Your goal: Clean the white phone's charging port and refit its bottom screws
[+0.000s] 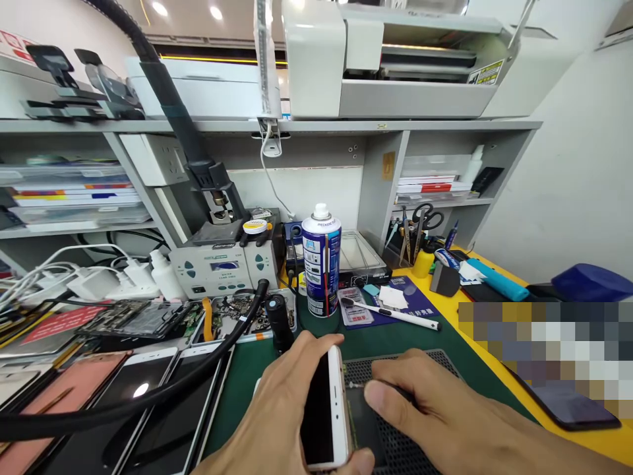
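My left hand (281, 396) is wrapped round a white-framed phone screen (339, 409), which stands tilted up on its edge with the dark glass facing left. To its right lies the opened phone body (363, 422), its dark inside showing, on a black perforated mat (440, 359). My right hand (420, 402) is closed above that body, thumb and forefinger pinched together. A small metallic tip (354, 384) pokes out to the left of the fingers; the rest of that tool is mostly hidden by the hand.
Beyond my hands stand a spray can (321, 264), a black flashlight (279, 323) and a white brush (395, 315). A black hose (212, 369) crosses over several phone screens (182, 396) at left. A rework station (227, 264) sits behind, and a dark phone (568, 402) lies at right.
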Tool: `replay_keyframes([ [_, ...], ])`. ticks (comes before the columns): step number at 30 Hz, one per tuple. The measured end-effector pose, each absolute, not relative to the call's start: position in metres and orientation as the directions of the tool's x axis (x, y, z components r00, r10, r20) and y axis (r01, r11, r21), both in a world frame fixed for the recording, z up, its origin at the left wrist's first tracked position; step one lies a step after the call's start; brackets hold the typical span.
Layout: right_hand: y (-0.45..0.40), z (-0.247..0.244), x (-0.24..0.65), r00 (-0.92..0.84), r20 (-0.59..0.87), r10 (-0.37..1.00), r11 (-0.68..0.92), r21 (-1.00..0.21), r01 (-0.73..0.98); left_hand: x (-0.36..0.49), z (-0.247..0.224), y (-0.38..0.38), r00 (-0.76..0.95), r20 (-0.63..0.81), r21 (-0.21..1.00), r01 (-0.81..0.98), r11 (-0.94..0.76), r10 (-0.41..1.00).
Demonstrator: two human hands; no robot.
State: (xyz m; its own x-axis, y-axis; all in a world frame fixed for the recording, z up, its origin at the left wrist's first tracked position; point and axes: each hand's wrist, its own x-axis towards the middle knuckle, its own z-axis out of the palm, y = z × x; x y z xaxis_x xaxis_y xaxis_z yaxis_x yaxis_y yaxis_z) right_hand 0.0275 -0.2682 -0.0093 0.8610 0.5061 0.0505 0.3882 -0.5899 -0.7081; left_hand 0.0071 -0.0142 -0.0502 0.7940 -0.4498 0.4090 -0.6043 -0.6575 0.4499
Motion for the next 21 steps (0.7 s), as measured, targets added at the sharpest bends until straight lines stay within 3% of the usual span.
replay_keyframes([
  [6,-0.263,0.007,0.021,0.862,-0.127,0.491,-0.727,-0.604,0.325,0.004,-0.043,-0.020,0.833,0.361,0.488,-0.552,-0.676,-0.420],
  [21,-0.255,0.012,0.020,0.829,-0.045,0.558,-0.699,-0.563,0.440,0.003,-0.040,-0.022,0.844,0.369,0.479,-0.531,-0.699,-0.389],
])
